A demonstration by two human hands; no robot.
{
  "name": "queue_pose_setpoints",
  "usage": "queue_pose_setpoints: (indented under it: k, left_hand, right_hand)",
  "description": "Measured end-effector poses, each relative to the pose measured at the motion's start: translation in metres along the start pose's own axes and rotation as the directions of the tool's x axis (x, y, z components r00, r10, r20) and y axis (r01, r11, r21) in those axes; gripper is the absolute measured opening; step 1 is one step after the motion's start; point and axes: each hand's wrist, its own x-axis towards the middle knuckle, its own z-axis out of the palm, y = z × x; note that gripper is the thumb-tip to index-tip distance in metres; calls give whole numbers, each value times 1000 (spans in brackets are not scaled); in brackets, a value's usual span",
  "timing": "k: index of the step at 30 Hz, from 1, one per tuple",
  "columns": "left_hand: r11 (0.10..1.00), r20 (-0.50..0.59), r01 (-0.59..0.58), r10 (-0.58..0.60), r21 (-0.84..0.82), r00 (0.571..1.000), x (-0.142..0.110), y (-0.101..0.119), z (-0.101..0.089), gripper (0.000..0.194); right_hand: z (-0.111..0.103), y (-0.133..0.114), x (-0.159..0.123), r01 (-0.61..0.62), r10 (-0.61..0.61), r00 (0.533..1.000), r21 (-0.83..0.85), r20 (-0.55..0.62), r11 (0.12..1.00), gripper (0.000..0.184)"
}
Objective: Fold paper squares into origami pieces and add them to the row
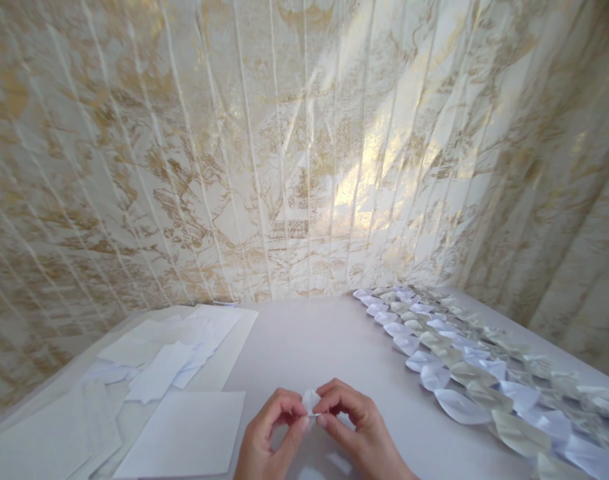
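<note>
Through my head view, a small white paper piece [311, 402] sits midway between my left hand [261, 427] and right hand [363, 420], above the surface [294, 347]. Both hands' fingers pinch it, equally near; its rounded end points up-frame, crosswise to the line joining them.

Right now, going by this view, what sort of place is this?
Likely a papercraft workspace: a table with rows of petal-shaped pieces at right, loose sheets at left, and a small white piece pinched between left hand and right hand.
</note>
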Motion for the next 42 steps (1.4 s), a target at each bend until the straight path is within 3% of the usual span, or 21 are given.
queue_pose_setpoints:
  k: [10, 15, 19, 23, 27, 30, 33, 38, 42]
  left_hand:
    - [992, 4, -66, 66, 109, 998, -2, -4, -1, 26]
    - [991, -1, -33, 33, 126, 999, -4, -1, -1, 21]
    - [988, -11, -6, 7, 152, 1000, -5, 0, -1, 15]
    - [968, -8, -40, 44, 248, 999, 0, -3, -7, 11]
    - [885, 133, -140, 90, 444, 987, 7, -9, -18, 15]
    - [849, 212, -172, 72, 500, 975, 10, -14, -21, 18]
    - [846, 253, -138, 4, 515, 968, 9, -16, -17, 16]
    - [850, 278, -199, 65, 487, 958, 7, -18, -12, 13]
    - [831, 308, -213, 53, 514, 950, 7, -19, -13, 15]
  right_hand:
    - [9, 23, -3, -109, 119, 992, 188, -41, 976, 37]
    - [9, 16, -3, -151, 155, 988, 211, 1, 966, 37]
    - [7, 2, -2, -149, 147, 989, 112, 23, 983, 35]
    - [6, 4, 0, -141, 140, 990, 70, 14, 988, 35]
    - [4, 13, 3, -117, 116, 993, -25, -7, 993, 25]
    - [2, 16, 4, -114, 116, 993, -150, 0, 982, 9]
    - [-1, 14, 4, -72, 88, 995, -311, 39, 948, 10]
    - [-3, 9, 1, 128, -32, 981, -518, 190, 846, 20]
    - [-1, 9, 0, 208, -45, 961, -608, 272, 766, 20]
